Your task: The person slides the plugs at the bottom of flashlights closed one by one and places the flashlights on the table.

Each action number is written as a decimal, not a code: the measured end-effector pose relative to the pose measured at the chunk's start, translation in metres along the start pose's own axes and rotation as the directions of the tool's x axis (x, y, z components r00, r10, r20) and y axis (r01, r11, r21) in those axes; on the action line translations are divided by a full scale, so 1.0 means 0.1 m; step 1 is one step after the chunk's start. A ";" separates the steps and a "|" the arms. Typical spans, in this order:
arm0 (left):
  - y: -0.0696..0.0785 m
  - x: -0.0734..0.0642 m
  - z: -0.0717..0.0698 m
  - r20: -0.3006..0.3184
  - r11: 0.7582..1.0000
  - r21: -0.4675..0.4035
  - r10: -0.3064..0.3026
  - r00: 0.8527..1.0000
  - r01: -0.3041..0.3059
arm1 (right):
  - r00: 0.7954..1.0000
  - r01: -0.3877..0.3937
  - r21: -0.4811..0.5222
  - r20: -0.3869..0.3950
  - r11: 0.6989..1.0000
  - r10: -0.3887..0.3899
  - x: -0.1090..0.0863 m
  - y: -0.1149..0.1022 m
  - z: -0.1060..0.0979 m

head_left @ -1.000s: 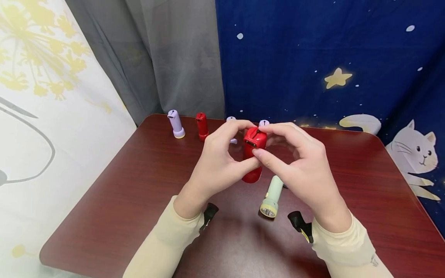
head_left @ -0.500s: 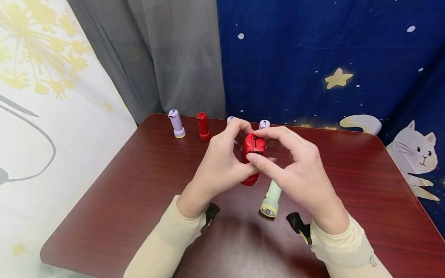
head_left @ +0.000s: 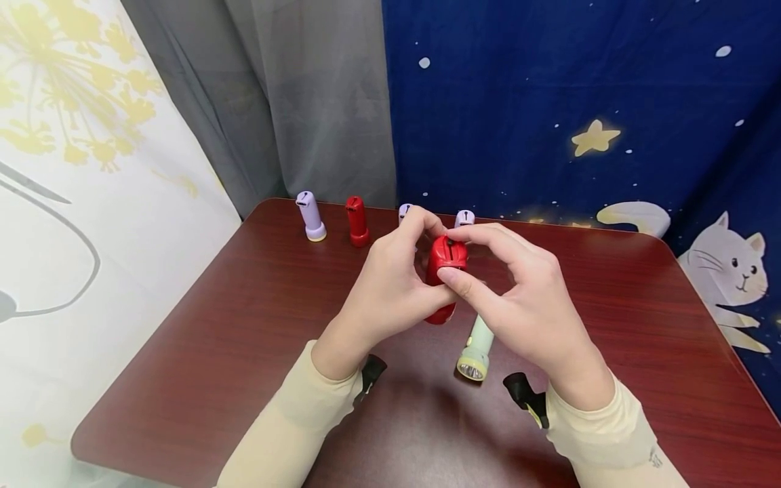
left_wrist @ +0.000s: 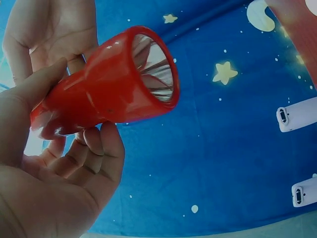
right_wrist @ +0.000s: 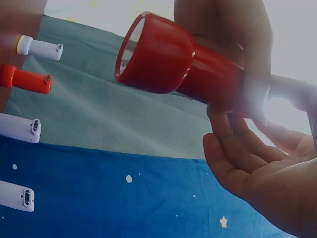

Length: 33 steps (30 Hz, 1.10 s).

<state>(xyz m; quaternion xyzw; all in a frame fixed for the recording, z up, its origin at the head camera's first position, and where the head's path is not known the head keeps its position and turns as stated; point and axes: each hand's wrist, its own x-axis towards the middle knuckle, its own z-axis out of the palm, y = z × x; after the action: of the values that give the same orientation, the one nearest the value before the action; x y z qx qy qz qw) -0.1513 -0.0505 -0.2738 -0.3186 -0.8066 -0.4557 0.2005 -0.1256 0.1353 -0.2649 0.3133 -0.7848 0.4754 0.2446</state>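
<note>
The left hand [head_left: 393,278] and right hand [head_left: 531,298] both gripped the glossy red, tubular, plastic-looking flashlight [head_left: 449,252] between them. Its long axis sloped downward, lens [left_wrist: 157,72] lowermost.

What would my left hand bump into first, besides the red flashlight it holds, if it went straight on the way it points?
Probably your right hand: it faces your left hand across the red flashlight, though the depth between them is hard to judge.
</note>
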 end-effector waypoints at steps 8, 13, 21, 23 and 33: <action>-0.02 0.00 0.01 0.013 0.999 0.019 -0.037 0.999 0.037 | 1.000 -0.012 -0.023 0.019 1.000 0.012 -0.01 0.02 0.00; -0.02 0.00 0.00 0.016 0.999 0.017 -0.030 0.999 0.029 | 0.999 -0.006 -0.031 0.032 0.999 0.007 -0.02 0.04 0.00; -0.03 0.00 0.00 0.015 0.999 0.026 -0.036 0.999 0.035 | 0.999 0.006 -0.039 0.032 0.999 -0.005 -0.02 0.04 0.00; -0.03 0.00 0.00 0.014 0.999 0.034 -0.034 0.999 0.034 | 0.999 0.015 -0.039 0.030 0.999 -0.014 -0.02 0.03 0.01; -0.03 -0.01 -0.01 0.018 0.999 0.045 -0.019 1.000 0.019 | 0.999 0.033 -0.027 0.022 0.999 -0.032 -0.01 0.02 0.02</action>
<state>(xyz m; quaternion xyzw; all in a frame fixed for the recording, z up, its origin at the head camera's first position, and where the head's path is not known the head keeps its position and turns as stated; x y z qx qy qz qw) -0.1530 -0.0527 -0.2757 -0.3105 -0.8214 -0.4364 0.1959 -0.1270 0.1347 -0.2675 0.3277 -0.7886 0.4573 0.2481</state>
